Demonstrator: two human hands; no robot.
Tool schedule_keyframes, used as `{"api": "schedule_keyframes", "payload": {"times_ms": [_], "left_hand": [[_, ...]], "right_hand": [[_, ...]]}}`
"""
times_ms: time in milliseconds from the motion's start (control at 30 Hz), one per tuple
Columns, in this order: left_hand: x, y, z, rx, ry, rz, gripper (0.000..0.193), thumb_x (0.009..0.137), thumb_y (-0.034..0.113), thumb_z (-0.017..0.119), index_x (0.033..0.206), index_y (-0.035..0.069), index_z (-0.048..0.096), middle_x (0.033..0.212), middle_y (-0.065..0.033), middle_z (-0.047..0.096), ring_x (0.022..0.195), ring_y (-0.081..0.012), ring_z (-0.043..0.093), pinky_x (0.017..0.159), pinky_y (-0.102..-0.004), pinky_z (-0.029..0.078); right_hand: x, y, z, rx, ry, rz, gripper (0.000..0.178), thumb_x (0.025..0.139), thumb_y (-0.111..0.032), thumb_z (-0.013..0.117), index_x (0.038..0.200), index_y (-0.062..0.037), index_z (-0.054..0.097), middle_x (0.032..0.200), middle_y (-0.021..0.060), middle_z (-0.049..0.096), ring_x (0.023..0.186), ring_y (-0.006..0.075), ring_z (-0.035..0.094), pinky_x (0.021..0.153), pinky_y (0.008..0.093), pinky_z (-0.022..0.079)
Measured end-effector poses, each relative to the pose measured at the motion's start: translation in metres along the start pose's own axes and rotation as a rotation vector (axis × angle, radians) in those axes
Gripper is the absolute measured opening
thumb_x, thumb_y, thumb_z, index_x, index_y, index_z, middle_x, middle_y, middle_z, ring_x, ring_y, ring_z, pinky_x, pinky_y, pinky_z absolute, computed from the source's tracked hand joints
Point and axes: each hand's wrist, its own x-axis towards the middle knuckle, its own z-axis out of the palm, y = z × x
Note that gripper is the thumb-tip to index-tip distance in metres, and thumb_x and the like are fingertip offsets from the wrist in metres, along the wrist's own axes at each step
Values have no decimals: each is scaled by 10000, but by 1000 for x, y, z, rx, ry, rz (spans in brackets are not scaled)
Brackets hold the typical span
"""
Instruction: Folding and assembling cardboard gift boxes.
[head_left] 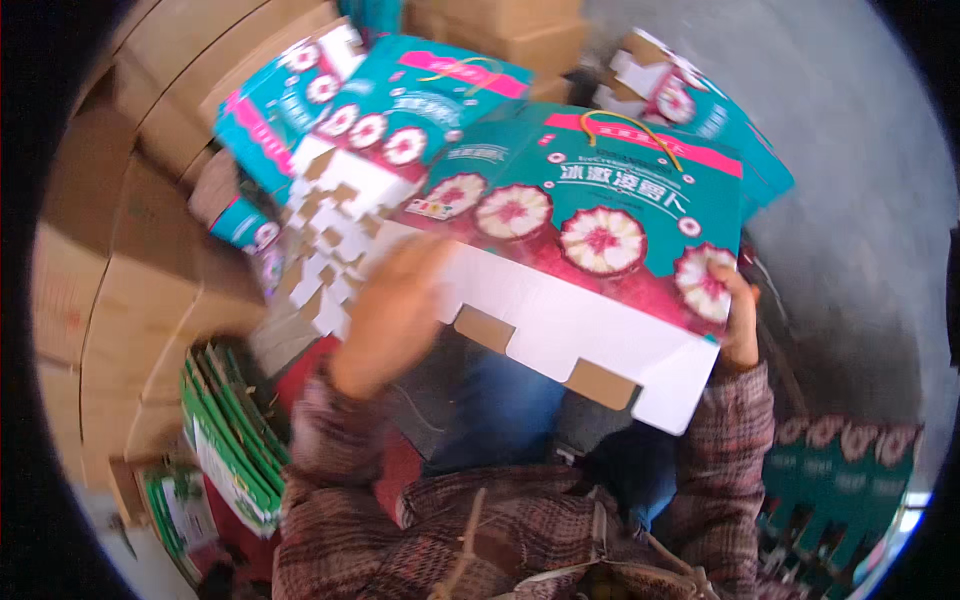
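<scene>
A teal and pink gift carton (640,205) with pictures of sliced radish and a yellow cord handle is held up in front of me. Its white bottom flap (560,330) hangs open towards me, with brown cut-outs along the edge. My right hand (740,315) grips the carton's right side, thumb on the printed front and the other fingers partly hidden behind. At the lower left corner is my left hand (400,305), smeared by motion. Its fingers are too blurred to read, and whether it touches the carton cannot be made out.
More teal cartons (440,95) stand behind at the left, their notched white flaps showing. Another teal carton (700,110) lies beyond at the right. Brown boxes (145,290) are stacked along the left. Flat green cardboard (225,440) leans at lower left; teal cartons (840,480) sit at lower right.
</scene>
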Motion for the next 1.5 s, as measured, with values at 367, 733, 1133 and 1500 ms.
{"api": "schedule_keyframes", "payload": {"times_ms": [367,733,1133,1500], "left_hand": [[71,-2,24,86,-238,509,695,732,197,706,1350,28,436,1317,-174,491,1157,-344,500,984,-425,392],[97,32,65,147,39,1236,415,769,130,607,1161,-7,590,963,-205,646,735,-244,633,615,-324,510],[44,95,178,-190,-131,212,216,856,128,548,1024,6,609,781,-172,639,653,-333,646,557,-397,536],[21,95,232,-687,-102,32,433,905,208,518,1271,-13,453,1063,-274,604,980,-436,599,802,-464,498]], "right_hand": [[-71,-65,-50,136,182,-83,274,841,-131,557,1074,13,576,1010,143,653,893,245,646,824,367,528],[-30,-90,-137,295,-363,-41,520,947,-406,404,1003,63,621,961,210,666,876,316,644,824,424,501],[-15,-4,-48,-664,217,3,933,869,-749,308,1339,50,417,1241,196,552,1048,250,606,842,370,519],[-17,96,-35,-1388,229,-230,335,868,-283,543,1014,14,594,872,242,617,812,278,646,723,397,495]]}}
